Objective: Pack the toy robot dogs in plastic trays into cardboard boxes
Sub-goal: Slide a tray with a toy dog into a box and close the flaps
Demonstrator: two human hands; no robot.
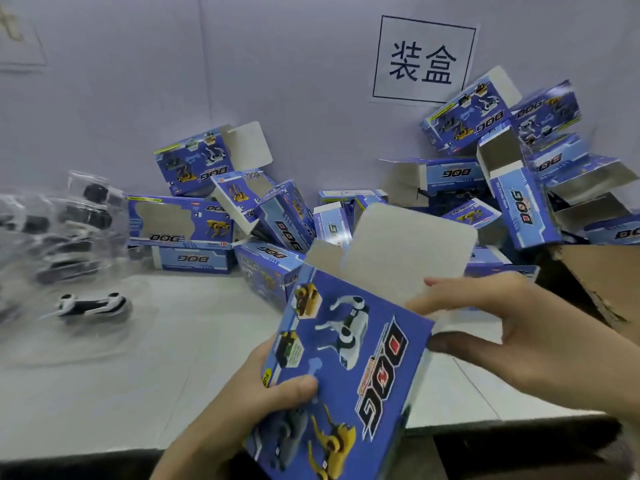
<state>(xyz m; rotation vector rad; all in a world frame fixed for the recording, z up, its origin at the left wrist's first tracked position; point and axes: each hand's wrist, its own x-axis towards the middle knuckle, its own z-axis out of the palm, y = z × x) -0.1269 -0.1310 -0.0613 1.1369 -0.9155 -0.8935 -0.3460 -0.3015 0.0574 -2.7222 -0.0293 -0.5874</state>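
A blue cardboard box (349, 368) printed with robot dogs and the word DOG is held tilted above the table's front edge. My left hand (249, 407) grips its lower left side, thumb on the printed face. My right hand (512, 337) holds the box's upper right end, beside the raised white flap (408, 251). Whatever is inside the box is hidden. At the left, a white and black toy robot dog (91, 304) lies in a clear plastic tray (62, 327) on the table.
Several open blue DOG boxes (277, 216) are heaped along the back wall, higher at the right (512, 140). More clear trays with dark toys (69, 223) are stacked far left. A brown carton (602, 275) stands at the right. A paper sign (424, 60) hangs on the wall.
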